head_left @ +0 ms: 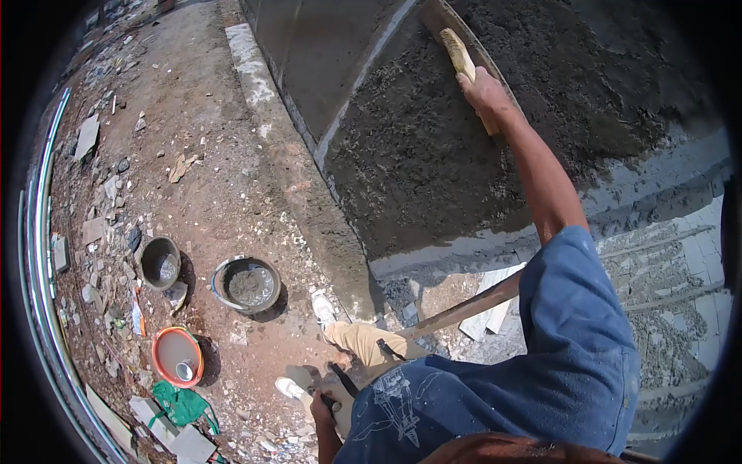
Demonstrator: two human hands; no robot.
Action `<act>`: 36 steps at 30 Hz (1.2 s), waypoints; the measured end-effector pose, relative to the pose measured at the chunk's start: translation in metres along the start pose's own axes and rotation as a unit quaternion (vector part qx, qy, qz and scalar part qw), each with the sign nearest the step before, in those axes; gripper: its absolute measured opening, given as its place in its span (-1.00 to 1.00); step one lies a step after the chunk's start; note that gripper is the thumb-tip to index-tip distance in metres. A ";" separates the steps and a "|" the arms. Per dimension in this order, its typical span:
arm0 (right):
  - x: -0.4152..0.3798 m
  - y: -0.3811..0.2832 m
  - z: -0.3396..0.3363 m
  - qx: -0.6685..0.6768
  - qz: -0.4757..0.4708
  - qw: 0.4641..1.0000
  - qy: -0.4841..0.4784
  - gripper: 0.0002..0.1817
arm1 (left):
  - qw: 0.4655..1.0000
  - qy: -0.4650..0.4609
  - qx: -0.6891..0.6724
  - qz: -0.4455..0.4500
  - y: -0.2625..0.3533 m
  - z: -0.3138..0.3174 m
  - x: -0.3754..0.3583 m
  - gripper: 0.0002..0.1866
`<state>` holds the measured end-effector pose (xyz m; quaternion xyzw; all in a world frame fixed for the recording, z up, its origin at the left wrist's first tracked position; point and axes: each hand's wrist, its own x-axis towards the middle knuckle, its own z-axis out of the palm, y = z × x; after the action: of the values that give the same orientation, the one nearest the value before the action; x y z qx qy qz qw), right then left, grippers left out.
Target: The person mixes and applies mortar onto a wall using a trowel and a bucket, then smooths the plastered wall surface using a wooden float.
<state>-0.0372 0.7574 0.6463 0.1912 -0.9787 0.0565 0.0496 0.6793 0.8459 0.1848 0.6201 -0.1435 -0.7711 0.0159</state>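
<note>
My right hand [485,91] is closed around the pale wooden handle of a long plastering float [457,52]. The float's board lies against the rough, wet grey mortar [433,147] on the wall. Low by my legs, my left hand [321,408] is wrapped round the dark handle of a trowel [341,398]; part of its blade is hidden against my trousers.
Two dark buckets, one with mortar [251,286] and one with grey liquid [165,267], stand on the dirt ground. Near them are an orange-rimmed bucket [158,346] with a cup inside and a green bag [179,402]. Rubble and metal pipes [39,232] lie left; a wooden pole [471,306] slants beside me.
</note>
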 end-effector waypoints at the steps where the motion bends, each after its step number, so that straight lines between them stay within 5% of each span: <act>1: -0.009 0.011 0.004 -0.031 -0.016 0.999 0.013 -0.38 | 1.000 -0.004 0.008 -0.003 -0.002 0.001 0.003 -0.52; 3: -0.025 0.040 0.005 -0.096 -0.049 0.994 0.035 -0.38 | 0.999 -0.004 0.037 -0.006 -0.002 0.006 -0.005 -0.51; 9: 0.021 -0.006 -0.012 0.058 -0.009 0.993 0.098 -0.37 | 0.999 0.026 0.010 -0.018 -0.016 -0.003 -0.017 -0.49; 17: -0.029 0.018 0.029 -0.052 -0.036 0.995 -0.079 -0.42 | 0.998 0.008 0.049 -0.025 -0.002 0.011 0.002 -0.48; 22: 0.004 -0.006 0.007 0.036 0.000 0.999 0.008 -0.40 | 0.998 0.019 0.036 -0.057 -0.016 -0.007 -0.005 -0.47; 25: 0.072 -0.006 0.070 -0.024 -0.076 0.994 0.074 -0.37 | 0.998 0.027 0.033 -0.048 -0.006 -0.004 -0.004 -0.48; 28: 0.024 -0.035 0.095 -0.008 -0.009 0.992 -0.124 -0.38 | 0.998 0.024 0.048 -0.040 0.009 0.001 -0.002 -0.49; 33: -0.001 0.023 0.112 -0.078 -0.061 0.992 -0.082 -0.38 | 0.996 0.018 0.034 -0.082 0.005 0.003 -0.006 -0.51; 36: 0.046 -0.009 0.116 -0.014 -0.006 1.000 -0.024 -0.38 | 0.995 0.023 0.027 -0.091 0.007 0.001 -0.013 -0.50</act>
<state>-0.0848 0.7171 0.5382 0.1977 -0.9791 0.0375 0.0293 0.6804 0.8425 0.1993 0.6484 -0.1062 -0.7508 -0.0679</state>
